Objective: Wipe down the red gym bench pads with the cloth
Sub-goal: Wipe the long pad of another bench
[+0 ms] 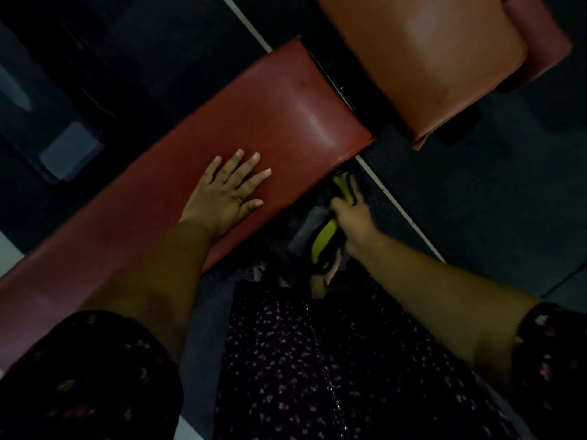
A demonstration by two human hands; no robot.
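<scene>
**Cloth held off the pad's edge, free hand braced on top**

Head view: The long red pad (286,106) runs on a diagonal from 8 o'clock up to 1 o'clock. The left hand (227,188) lies palm-down on it near the middle of the frame, with its fingers (254,160) straight and spread apart, holding nothing. That flat, wide placement looks like a brace. It would take the person's weight while they lean over, and would steady the pad against the wiping strokes.

At 4 o'clock from that hand, just off the pad's long side and lower than its top face, the right hand (352,217) grips the cloth (324,241). The cloth is yellow-green and bunched, and it shows both above and below the fist. The right fingers (355,190) appear clamped round it, though the dim light hides exactly how each one lies. The hand's low position suggests the cloth is working the pad's side edge or being gathered for a pass. I cannot tell whether it touches the pad.

A second pad (422,58), lit more orange, stands at 1 o'clock beyond a dark gap, well apart from both hands. I'd judge it not yet reached.

The dark floor (476,217) fills 3 o'clock. The person's flowered garment (317,360) fills 6 o'clock.
</scene>
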